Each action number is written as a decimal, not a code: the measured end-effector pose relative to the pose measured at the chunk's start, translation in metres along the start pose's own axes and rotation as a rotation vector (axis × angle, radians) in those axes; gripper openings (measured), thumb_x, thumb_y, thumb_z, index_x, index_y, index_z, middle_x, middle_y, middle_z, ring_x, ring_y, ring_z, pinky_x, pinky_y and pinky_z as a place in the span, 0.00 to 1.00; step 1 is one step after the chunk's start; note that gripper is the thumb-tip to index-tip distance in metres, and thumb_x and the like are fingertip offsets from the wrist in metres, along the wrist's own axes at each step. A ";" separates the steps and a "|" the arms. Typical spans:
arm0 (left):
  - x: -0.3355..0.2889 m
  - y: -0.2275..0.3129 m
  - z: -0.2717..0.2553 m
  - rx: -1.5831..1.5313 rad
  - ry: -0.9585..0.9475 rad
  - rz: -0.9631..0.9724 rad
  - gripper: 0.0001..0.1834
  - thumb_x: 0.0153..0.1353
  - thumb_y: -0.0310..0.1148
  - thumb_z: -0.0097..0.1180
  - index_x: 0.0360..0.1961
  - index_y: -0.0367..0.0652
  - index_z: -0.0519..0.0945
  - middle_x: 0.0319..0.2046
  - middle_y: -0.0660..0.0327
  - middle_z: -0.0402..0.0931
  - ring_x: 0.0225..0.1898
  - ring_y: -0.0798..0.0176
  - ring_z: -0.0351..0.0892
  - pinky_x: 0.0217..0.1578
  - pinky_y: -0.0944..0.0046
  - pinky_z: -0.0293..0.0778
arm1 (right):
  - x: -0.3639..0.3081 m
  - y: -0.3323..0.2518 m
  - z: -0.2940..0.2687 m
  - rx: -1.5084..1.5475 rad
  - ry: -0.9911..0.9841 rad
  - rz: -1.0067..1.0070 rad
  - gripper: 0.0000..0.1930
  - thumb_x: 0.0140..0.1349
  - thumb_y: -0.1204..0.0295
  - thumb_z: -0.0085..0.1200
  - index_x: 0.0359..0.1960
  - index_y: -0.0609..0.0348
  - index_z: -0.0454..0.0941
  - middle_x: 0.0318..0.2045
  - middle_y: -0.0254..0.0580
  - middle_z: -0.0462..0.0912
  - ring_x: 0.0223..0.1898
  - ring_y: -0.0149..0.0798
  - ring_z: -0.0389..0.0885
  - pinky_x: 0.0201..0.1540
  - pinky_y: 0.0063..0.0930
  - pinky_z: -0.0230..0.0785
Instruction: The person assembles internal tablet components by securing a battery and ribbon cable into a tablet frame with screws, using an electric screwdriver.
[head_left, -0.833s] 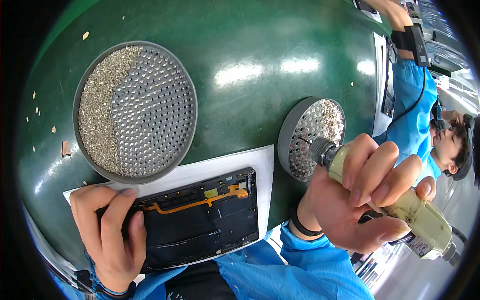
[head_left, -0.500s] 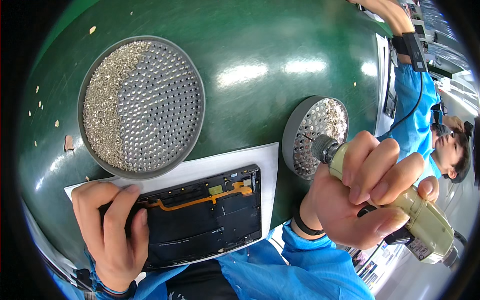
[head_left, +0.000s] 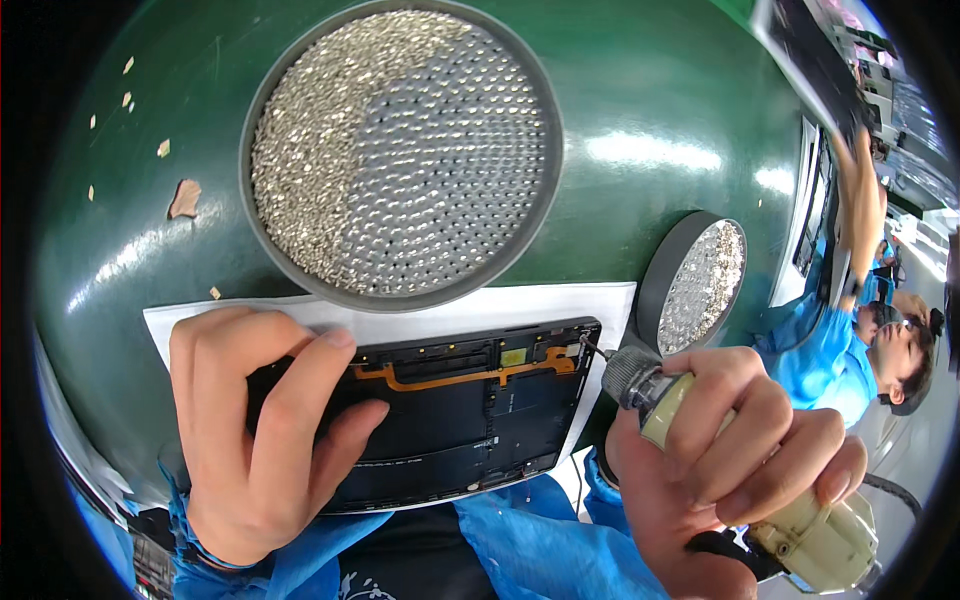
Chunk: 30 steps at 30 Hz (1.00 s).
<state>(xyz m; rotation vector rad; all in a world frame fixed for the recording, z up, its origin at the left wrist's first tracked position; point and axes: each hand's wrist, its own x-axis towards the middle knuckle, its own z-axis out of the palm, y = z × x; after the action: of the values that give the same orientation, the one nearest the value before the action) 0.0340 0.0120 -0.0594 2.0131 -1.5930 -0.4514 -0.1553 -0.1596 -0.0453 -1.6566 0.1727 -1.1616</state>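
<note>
Tablet (head_left: 450, 430) lies opened on white paper (head_left: 560, 298), likely light and stiff, its orange ribbon (head_left: 505, 376) fragile; I'd hold the rim. The left hand (head_left: 255, 440) rests over its left end, thumb and fingers apart; the right hand (head_left: 730, 455) clamps a screwdriver (head_left: 820, 545).

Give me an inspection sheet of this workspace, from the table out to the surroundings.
Surface: shiny green table; white paper under the device.
Device: black, orange strip along its upper part.
Trays: large tray and small tray, each partly filled with silvery bits.
Driver: bit by the device's upper right corner; contact unclear.
Clutter: tan scraps at left.
Grip: right hand round the driver; left hand over the device's left end.
Cables: dark cord behind the driver.
Surroundings: co-worker in blue at right.
</note>
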 end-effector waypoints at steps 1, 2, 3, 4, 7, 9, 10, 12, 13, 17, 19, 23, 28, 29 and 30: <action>0.001 -0.001 0.001 -0.010 0.004 -0.002 0.32 0.45 0.25 0.77 0.55 0.36 0.80 0.47 0.50 0.74 0.48 0.43 0.75 0.50 0.46 0.73 | 0.001 0.003 0.006 0.054 0.099 -0.003 0.31 0.60 0.65 0.73 0.58 0.57 0.65 0.31 0.29 0.74 0.21 0.30 0.71 0.31 0.36 0.69; 0.002 -0.002 0.003 -0.015 0.004 0.007 0.32 0.45 0.26 0.77 0.55 0.36 0.80 0.47 0.50 0.74 0.48 0.43 0.75 0.50 0.46 0.73 | 0.001 0.006 0.009 0.109 0.199 -0.005 0.33 0.54 0.79 0.75 0.58 0.54 0.67 0.29 0.32 0.78 0.18 0.32 0.72 0.22 0.25 0.67; 0.003 -0.002 0.004 -0.019 0.004 0.018 0.33 0.45 0.27 0.78 0.55 0.36 0.80 0.47 0.50 0.74 0.47 0.43 0.75 0.50 0.46 0.73 | 0.000 0.012 0.008 0.080 0.195 -0.065 0.36 0.53 0.80 0.77 0.59 0.54 0.65 0.29 0.32 0.77 0.19 0.31 0.74 0.19 0.27 0.65; 0.002 -0.001 0.001 -0.011 0.006 0.004 0.33 0.45 0.27 0.78 0.55 0.36 0.80 0.47 0.50 0.74 0.47 0.43 0.75 0.50 0.46 0.73 | 0.001 0.015 0.011 0.094 0.192 -0.060 0.36 0.53 0.80 0.77 0.59 0.54 0.65 0.29 0.32 0.77 0.19 0.31 0.74 0.19 0.27 0.65; 0.001 0.000 -0.002 -0.011 0.007 -0.001 0.32 0.46 0.29 0.78 0.54 0.36 0.80 0.47 0.50 0.74 0.47 0.43 0.75 0.50 0.46 0.73 | 0.002 0.014 0.011 0.111 0.231 -0.105 0.38 0.52 0.80 0.77 0.60 0.54 0.63 0.28 0.33 0.77 0.18 0.31 0.73 0.19 0.26 0.65; 0.002 -0.001 -0.001 -0.010 0.009 0.007 0.32 0.47 0.30 0.78 0.54 0.36 0.80 0.47 0.50 0.74 0.47 0.43 0.75 0.50 0.46 0.73 | 0.003 0.007 0.000 0.028 -0.035 0.015 0.34 0.69 0.54 0.68 0.61 0.59 0.61 0.33 0.26 0.70 0.24 0.28 0.70 0.43 0.48 0.74; 0.002 -0.001 -0.001 -0.010 0.007 0.003 0.32 0.47 0.30 0.78 0.54 0.36 0.80 0.47 0.50 0.74 0.47 0.43 0.75 0.50 0.46 0.73 | 0.003 0.009 -0.001 0.031 -0.035 0.019 0.34 0.69 0.54 0.68 0.61 0.59 0.61 0.33 0.26 0.70 0.24 0.28 0.70 0.43 0.48 0.74; 0.002 -0.002 0.001 -0.021 0.006 0.004 0.31 0.48 0.32 0.77 0.54 0.36 0.80 0.47 0.50 0.74 0.47 0.43 0.75 0.50 0.46 0.73 | 0.005 0.012 -0.001 0.023 -0.075 -0.001 0.32 0.70 0.55 0.68 0.61 0.59 0.62 0.32 0.26 0.70 0.23 0.27 0.70 0.40 0.44 0.75; 0.003 -0.002 0.001 -0.025 0.005 0.001 0.31 0.48 0.32 0.77 0.54 0.36 0.80 0.47 0.50 0.74 0.47 0.43 0.75 0.50 0.46 0.73 | 0.005 0.010 -0.001 0.022 -0.078 0.004 0.32 0.70 0.55 0.68 0.61 0.59 0.62 0.32 0.26 0.70 0.23 0.27 0.70 0.40 0.44 0.75; 0.007 0.000 -0.002 -0.035 0.000 -0.002 0.32 0.47 0.31 0.78 0.55 0.36 0.80 0.47 0.50 0.74 0.47 0.43 0.75 0.49 0.47 0.73 | 0.010 0.013 -0.005 -0.019 -0.079 0.046 0.31 0.69 0.55 0.68 0.61 0.58 0.63 0.31 0.26 0.71 0.21 0.25 0.69 0.34 0.37 0.74; 0.006 0.001 -0.003 -0.028 -0.005 -0.013 0.32 0.46 0.30 0.78 0.55 0.36 0.80 0.48 0.50 0.75 0.47 0.43 0.75 0.49 0.47 0.74 | 0.010 0.021 -0.004 0.025 -0.072 -0.001 0.32 0.69 0.54 0.69 0.61 0.57 0.63 0.31 0.26 0.71 0.21 0.24 0.68 0.32 0.32 0.73; 0.003 0.004 -0.005 -0.041 0.075 0.011 0.33 0.43 0.27 0.79 0.53 0.35 0.79 0.48 0.48 0.77 0.47 0.41 0.79 0.49 0.46 0.76 | 0.010 0.022 0.004 0.060 0.006 -0.073 0.35 0.66 0.48 0.70 0.61 0.55 0.64 0.34 0.26 0.69 0.23 0.22 0.67 0.23 0.20 0.58; -0.005 -0.007 0.002 0.011 0.151 0.221 0.26 0.43 0.26 0.77 0.47 0.33 0.84 0.48 0.47 0.82 0.47 0.43 0.84 0.44 0.50 0.83 | 0.024 -0.025 -0.003 0.021 0.069 -0.053 0.36 0.64 0.48 0.71 0.57 0.58 0.64 0.34 0.23 0.70 0.25 0.27 0.70 0.40 0.46 0.66; -0.006 -0.009 0.003 0.021 0.145 0.230 0.26 0.43 0.26 0.77 0.47 0.33 0.84 0.48 0.47 0.82 0.47 0.43 0.84 0.44 0.50 0.83 | 0.028 -0.020 -0.007 0.111 -0.056 -0.085 0.37 0.61 0.48 0.73 0.56 0.59 0.64 0.35 0.23 0.72 0.26 0.26 0.71 0.41 0.42 0.65; -0.009 -0.010 0.006 0.059 0.151 0.242 0.25 0.44 0.26 0.76 0.47 0.34 0.86 0.49 0.48 0.83 0.47 0.45 0.83 0.44 0.51 0.83 | 0.027 -0.014 0.001 0.121 -0.045 -0.088 0.37 0.61 0.48 0.73 0.56 0.59 0.64 0.35 0.23 0.72 0.26 0.26 0.71 0.41 0.42 0.65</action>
<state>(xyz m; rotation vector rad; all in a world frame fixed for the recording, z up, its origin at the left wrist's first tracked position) 0.0362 0.0208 -0.0703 1.8178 -1.7427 -0.1588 -0.1466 -0.1694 -0.0181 -1.5955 0.0007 -1.1760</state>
